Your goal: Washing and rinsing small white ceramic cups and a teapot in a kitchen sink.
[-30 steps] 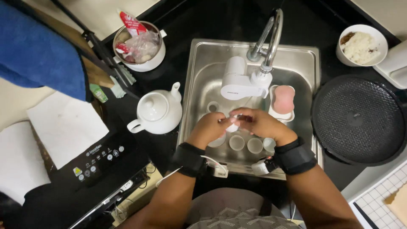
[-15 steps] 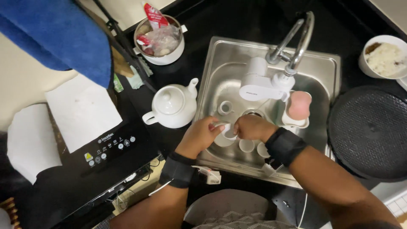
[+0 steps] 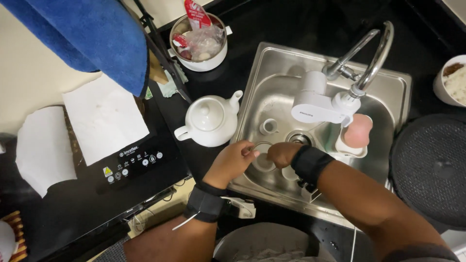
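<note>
Mid-frame, over the sink (image 3: 388,82): left hand (image 3: 232,162) pinches rim of a small white cup (image 3: 264,156). Right hand (image 3: 283,154) curled narrow w/ fingers in that cup; white teapot (image 3: 209,120) just left.

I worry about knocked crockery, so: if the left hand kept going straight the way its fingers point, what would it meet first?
The left hand points right, into the sink. First in line is likely the small white cup at its fingertips, then the right hand; depth is unclear.
</note>
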